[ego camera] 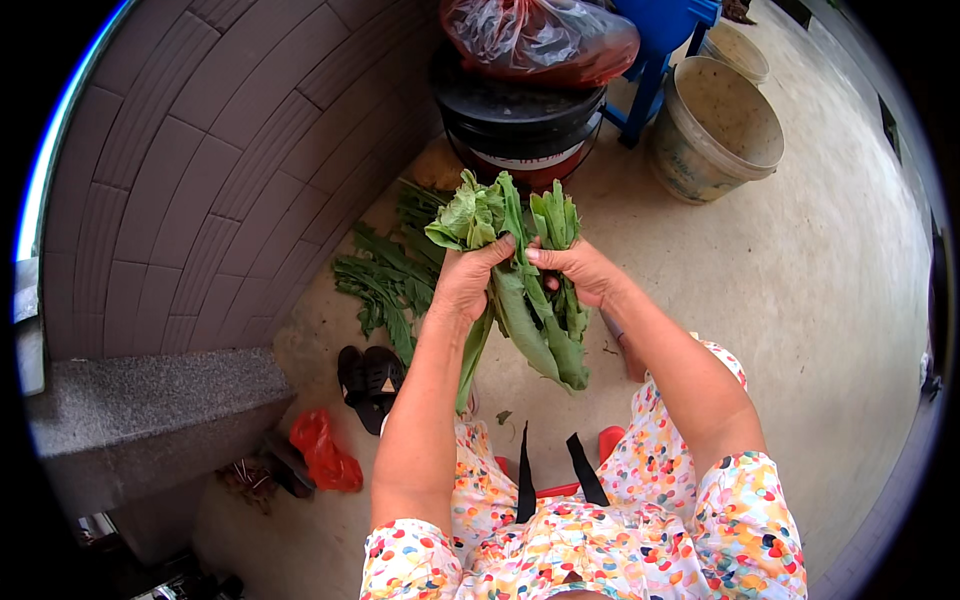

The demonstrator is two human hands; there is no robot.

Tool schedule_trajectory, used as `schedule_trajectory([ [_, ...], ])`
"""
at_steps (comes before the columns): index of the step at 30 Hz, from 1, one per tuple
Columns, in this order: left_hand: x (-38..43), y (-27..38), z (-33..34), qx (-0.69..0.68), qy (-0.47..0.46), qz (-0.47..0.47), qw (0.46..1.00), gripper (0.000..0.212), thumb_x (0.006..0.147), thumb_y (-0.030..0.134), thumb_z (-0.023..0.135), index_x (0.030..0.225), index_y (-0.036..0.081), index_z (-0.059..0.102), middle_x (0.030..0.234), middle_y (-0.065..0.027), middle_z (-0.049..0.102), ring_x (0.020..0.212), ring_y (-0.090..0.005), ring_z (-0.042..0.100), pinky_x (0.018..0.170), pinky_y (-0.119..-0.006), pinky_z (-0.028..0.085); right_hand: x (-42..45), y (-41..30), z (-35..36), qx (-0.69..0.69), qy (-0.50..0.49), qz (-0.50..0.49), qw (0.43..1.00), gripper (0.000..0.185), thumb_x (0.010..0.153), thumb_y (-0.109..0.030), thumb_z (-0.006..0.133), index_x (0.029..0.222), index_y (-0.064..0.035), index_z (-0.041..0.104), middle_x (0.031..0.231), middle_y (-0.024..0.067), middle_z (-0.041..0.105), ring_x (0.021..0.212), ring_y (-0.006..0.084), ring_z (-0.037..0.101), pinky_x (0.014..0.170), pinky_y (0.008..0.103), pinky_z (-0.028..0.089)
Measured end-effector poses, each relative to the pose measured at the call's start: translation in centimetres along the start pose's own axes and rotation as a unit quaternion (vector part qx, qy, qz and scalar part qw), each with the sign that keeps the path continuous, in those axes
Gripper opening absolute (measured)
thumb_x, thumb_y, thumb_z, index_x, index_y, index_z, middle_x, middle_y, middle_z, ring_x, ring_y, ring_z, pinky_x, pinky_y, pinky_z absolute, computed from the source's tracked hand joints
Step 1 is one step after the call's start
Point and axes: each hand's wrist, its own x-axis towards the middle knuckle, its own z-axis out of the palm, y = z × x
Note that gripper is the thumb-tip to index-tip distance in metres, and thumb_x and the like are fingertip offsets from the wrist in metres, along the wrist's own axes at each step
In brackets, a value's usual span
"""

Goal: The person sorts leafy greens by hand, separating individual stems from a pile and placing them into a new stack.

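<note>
My left hand (pixel 472 274) grips a bunch of green leaves (pixel 469 214), its thumb laid across the stalks. Beside it, my right hand (pixel 577 268) is closed around a second bunch of leafy greens (pixel 555 217). Long leaves (pixel 529 322) droop below and between both hands, over the floor in front of my knees. The two bunches are close together, and some leaves cross from one to the other. Beyond my left hand, a heap of dark green jagged leaves (pixel 390 274) lies on the concrete floor.
A black-lidded bucket (pixel 517 112) carries a plastic bag (pixel 540 37) ahead. To its right are a blue stand (pixel 645 90) and a pale bucket (pixel 720 127). Black slippers (pixel 369 379), a red plastic bag (pixel 326 450) and a stone ledge (pixel 157 397) lie left, along a tiled wall (pixel 225 150).
</note>
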Motion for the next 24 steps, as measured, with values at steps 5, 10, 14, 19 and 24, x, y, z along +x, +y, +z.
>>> schedule_trajectory([
  [5, -0.4, 0.7, -0.2, 0.053, -0.005, 0.054, 0.997, 0.038, 0.068, 0.001, 0.068, 0.103, 0.002, 0.053, 0.095, -0.0046, 0.059, 0.085, -0.0168, 0.056, 0.076, -0.029, 0.044, 0.3, 0.4, 0.2, -0.035, 0.014, -0.029, 0.999, 0.020, 0.072, -0.016, 0.070, 0.084, -0.0068, 0.056, 0.072, -0.0024, 0.055, 0.060, 0.0049, 0.047, 0.046, 0.0179, 0.035],
  [10, -0.2, 1.0, 0.4, 0.149, 0.041, 0.141, 0.978, 0.021, 0.069, -0.007, 0.061, 0.088, 0.001, 0.055, 0.077, -0.0030, 0.056, 0.068, -0.0135, 0.054, 0.063, -0.026, 0.044, 0.6, 0.2, -0.7, -0.091, 0.086, -0.092, 0.988, 0.020, 0.070, -0.016, 0.071, 0.079, -0.0051, 0.058, 0.066, -0.0013, 0.056, 0.057, 0.0055, 0.048, 0.048, 0.0189, 0.037],
  [14, 0.1, 0.9, -0.4, 0.146, 0.084, 0.162, 0.972, 0.022, 0.068, -0.006, 0.063, 0.087, 0.000, 0.053, 0.076, -0.0046, 0.057, 0.062, -0.0156, 0.054, 0.056, -0.028, 0.045, 0.0, -0.5, 0.5, -0.166, 0.052, -0.119, 0.978, 0.030, 0.067, -0.019, 0.074, 0.086, -0.0021, 0.058, 0.071, -0.0003, 0.057, 0.063, 0.0061, 0.050, 0.053, 0.0188, 0.039],
  [19, 0.1, 0.7, 0.5, 0.055, 0.126, 0.151, 0.979, 0.020, 0.070, -0.002, 0.065, 0.086, 0.001, 0.053, 0.076, -0.0051, 0.057, 0.058, -0.0160, 0.056, 0.052, -0.029, 0.047, 0.3, 0.9, 0.7, -0.169, 0.074, -0.199, 0.962, 0.032, 0.065, -0.015, 0.076, 0.089, -0.0011, 0.059, 0.075, -0.0018, 0.058, 0.072, 0.0102, 0.054, 0.070, 0.0234, 0.044],
  [24, 0.2, 1.2, -0.4, 0.034, 0.110, 0.152, 0.982, 0.021, 0.070, 0.002, 0.068, 0.085, 0.003, 0.054, 0.075, -0.0042, 0.057, 0.058, -0.0155, 0.054, 0.053, -0.028, 0.046, -0.3, -0.3, 0.6, -0.119, 0.046, -0.108, 0.986, 0.026, 0.065, -0.016, 0.075, 0.081, -0.0045, 0.059, 0.071, -0.0018, 0.056, 0.061, 0.0064, 0.049, 0.055, 0.0198, 0.039],
])
